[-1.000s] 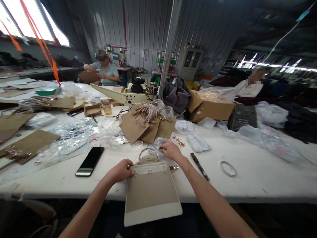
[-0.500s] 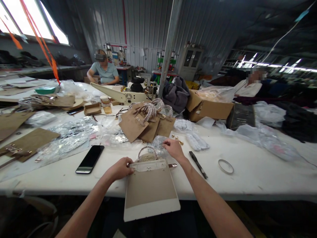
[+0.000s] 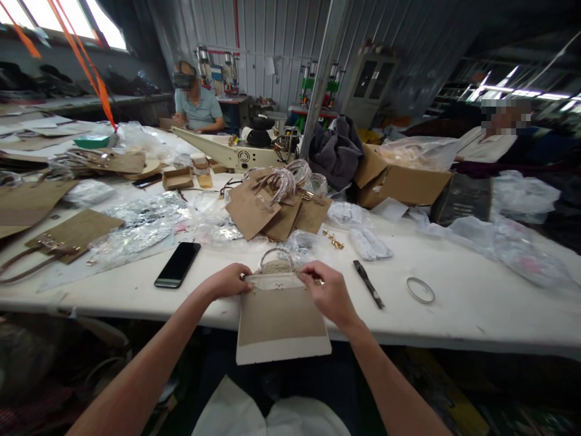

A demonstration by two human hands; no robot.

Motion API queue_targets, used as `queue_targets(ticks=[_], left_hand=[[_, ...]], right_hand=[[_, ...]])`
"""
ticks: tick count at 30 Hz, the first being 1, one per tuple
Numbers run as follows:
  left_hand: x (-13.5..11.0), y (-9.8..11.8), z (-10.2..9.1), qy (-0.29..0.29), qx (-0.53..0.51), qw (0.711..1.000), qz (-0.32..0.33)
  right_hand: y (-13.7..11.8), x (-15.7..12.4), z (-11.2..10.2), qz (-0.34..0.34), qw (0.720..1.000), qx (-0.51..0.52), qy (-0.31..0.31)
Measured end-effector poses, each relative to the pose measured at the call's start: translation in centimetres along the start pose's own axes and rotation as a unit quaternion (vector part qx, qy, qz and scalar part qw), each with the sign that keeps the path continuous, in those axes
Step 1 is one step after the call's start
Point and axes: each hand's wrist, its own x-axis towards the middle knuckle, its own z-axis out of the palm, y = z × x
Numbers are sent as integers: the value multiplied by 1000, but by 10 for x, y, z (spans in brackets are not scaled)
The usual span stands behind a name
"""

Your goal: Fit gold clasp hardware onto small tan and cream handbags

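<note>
A tan bag [image 3: 280, 318] with a white lower band and a round handle lies half over the front edge of the white table [image 3: 454, 315]. My left hand [image 3: 229, 281] is closed on the bag's top left corner. My right hand [image 3: 327, 292] is closed on its top right corner, fingers pinching at a small metal fitting there. A crumpled clear plastic wrap [image 3: 303, 242] sits just behind the bag's handle.
A black phone [image 3: 177, 264] lies left of the bag. A dark tool [image 3: 368, 283] and a metal ring [image 3: 420, 290] lie to the right. A pile of tan bags [image 3: 272, 206], cardboard boxes [image 3: 399, 181] and plastic sheets fill the table. Two other people sit at the far side.
My right hand has come back from the plastic wrap behind the bag to the bag's top right corner. The left hand stays on the left corner. The camera has tilted downward.
</note>
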Motion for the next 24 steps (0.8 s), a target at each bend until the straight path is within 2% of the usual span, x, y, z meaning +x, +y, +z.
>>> queue_targets(ticks=[3,4,6,8,9,10,14,17,24], left_hand=[[2,5,-9,-28,1,999,-17],[2,9,-13,-13,15,1000,-13],[3,17,-17,55,55,997,14],[2,28,-19,121,95,987,50],[2,35,-18,131,110,983,63],[2,42,-17,119,125,982,73],[7,68,-13,-2,222,972,80],[17,85,-15,-33,268,959,90],[50,112,-13,-150,238,949,144]], right_hand=[[-11,-46,21,27,997,28,-64],[-10,-56,28,35,996,35,-70],[-3,-70,38,39,996,51,-65],[4,-74,45,29,996,65,-50],[6,-74,46,24,996,69,-44],[7,-74,47,20,996,71,-40],[6,-73,48,12,997,71,-38],[7,-75,49,4,997,73,-36],[10,-80,55,-4,998,59,-17]])
